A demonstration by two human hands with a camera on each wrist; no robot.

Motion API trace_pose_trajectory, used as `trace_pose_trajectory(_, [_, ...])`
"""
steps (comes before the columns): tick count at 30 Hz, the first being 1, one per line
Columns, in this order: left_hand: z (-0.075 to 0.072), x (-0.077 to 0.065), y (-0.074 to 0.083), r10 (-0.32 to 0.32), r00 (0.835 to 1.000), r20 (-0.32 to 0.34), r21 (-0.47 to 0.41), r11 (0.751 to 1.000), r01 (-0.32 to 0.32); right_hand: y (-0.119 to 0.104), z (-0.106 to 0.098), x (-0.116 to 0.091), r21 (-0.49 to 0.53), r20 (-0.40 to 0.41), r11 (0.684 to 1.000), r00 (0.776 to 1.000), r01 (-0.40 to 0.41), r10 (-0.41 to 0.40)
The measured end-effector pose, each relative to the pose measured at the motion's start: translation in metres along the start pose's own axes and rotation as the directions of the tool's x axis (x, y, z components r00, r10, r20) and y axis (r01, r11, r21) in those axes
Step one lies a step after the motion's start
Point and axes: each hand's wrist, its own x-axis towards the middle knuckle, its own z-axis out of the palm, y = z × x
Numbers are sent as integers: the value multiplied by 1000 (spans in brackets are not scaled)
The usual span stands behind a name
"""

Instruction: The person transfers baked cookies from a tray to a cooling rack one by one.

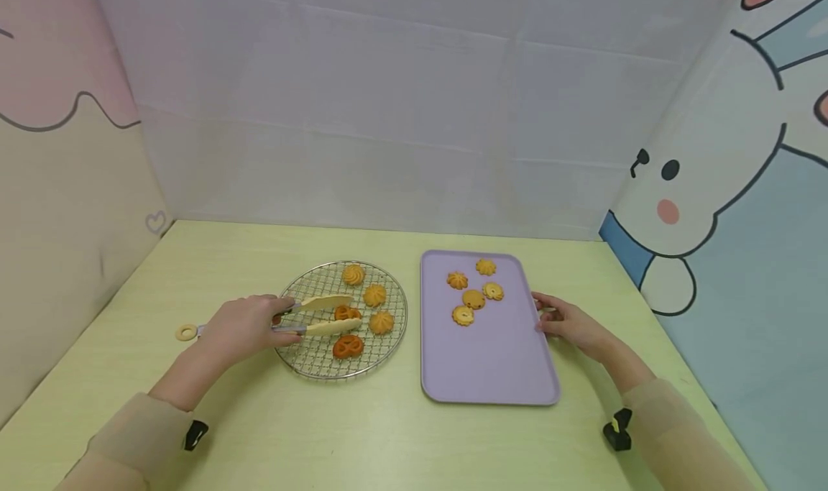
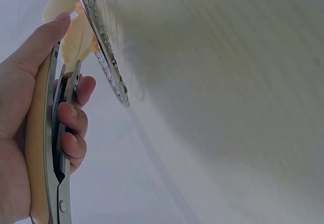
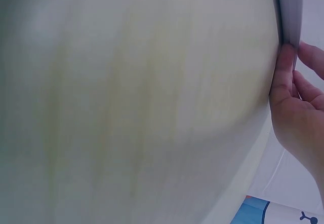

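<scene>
My left hand [image 1: 249, 327] grips a pair of tongs [image 1: 331, 326] with cream tips and a ring at the handle end. In the left wrist view the fingers curl round the metal and cream handles [image 2: 38, 148]. The two tips lie over a round wire rack [image 1: 310, 365], on either side of a pretzel [image 1: 347, 313]; whether they touch it I cannot tell. Another pretzel [image 1: 348, 346] and several round cookies [image 1: 382, 323] rest on the rack. At the right edge of a purple tray [image 1: 488, 369], my right hand [image 1: 572, 327] holds the rim between thumb and fingers.
Several cookies [image 1: 474, 300] lie on the upper half of the tray. Both rack and tray stand on a pale yellow-green table [image 1: 362, 441]. A white sheet [image 1: 401, 117] rises behind it, and printed panels [image 1: 744, 189] flank the sides.
</scene>
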Motion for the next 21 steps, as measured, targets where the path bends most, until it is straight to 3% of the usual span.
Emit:
trace_pose_trajectory(8, [-5,1,0,-27,1000,-7,-27,999,27,1,-1,1,4,1,1000,1000,-11,11])
trace_pose_trajectory(16, [-11,1,5,-35,998,-54,-64,997,31,0,-1,1,2,4,1000,1000,-14,14])
trace_pose_trajectory(21, [-15,2,8,-56,998,-36,-87,995,52,0,-1,1,4,5,1000,1000,-12,12])
